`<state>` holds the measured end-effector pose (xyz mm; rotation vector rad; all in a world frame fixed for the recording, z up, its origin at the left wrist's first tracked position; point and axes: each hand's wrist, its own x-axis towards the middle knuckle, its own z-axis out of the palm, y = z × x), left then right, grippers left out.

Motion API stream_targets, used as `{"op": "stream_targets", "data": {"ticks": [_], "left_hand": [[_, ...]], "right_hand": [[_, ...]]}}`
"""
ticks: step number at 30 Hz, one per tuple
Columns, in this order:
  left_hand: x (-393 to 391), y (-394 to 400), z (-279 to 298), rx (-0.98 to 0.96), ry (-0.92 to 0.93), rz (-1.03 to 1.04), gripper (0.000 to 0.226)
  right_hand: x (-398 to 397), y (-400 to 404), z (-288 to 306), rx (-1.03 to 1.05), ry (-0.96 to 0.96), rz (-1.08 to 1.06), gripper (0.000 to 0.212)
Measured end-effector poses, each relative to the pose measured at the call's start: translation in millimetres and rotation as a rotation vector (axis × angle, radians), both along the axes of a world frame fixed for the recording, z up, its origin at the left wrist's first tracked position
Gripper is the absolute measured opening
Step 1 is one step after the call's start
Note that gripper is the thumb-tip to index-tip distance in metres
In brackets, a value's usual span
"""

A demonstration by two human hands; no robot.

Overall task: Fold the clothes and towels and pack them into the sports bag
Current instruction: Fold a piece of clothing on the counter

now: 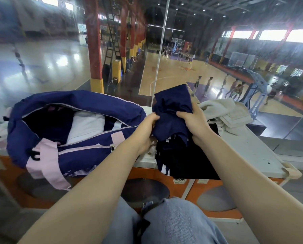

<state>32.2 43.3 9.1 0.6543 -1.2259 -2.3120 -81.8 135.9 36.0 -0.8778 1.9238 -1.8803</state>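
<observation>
While both hands bunch it | navy garment [171, 110] | crumpled, unfolded

Both hands grip a navy garment [173, 110] held up over a white ledge [249, 147], the left hand [148, 125] pinching its left edge and the right hand [193, 120] curled over its right side. Under it a dark pile [187, 155] of clothes lies on the ledge and hangs over the front edge, with a crumpled white towel [224, 113] just to the right. To the left sits the navy and pink bag [87, 152], unzipped, with something white [87, 125] inside.
</observation>
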Motion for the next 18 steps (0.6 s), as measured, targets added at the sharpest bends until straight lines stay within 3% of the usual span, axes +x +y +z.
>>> {"op": "stream_targets", "data": {"ticks": [7,10,12,18], "left_hand": [[52.4,-28.2,11.4,0.017,0.162,-0.122,0.048],[69.0,-49.6,15.0,-0.056,0.207,-0.004,0.061],[79.6,-65.9,15.5,-0.2,0.155,0.091,0.076],[124.9,-112.8,11.4,-0.594,-0.205,0.24,0.069]], "right_hand": [[38.3,-38.3,17.2,-0.068,-0.166,0.221,0.039],[55.5,-60.8,18.1,-0.095,-0.169,0.252,0.04],[69.4,-75.4,15.4,-0.069,-0.16,0.277,0.037],[103.3,-132.3,-6.8,0.115,-0.129,0.378,0.043]]}}
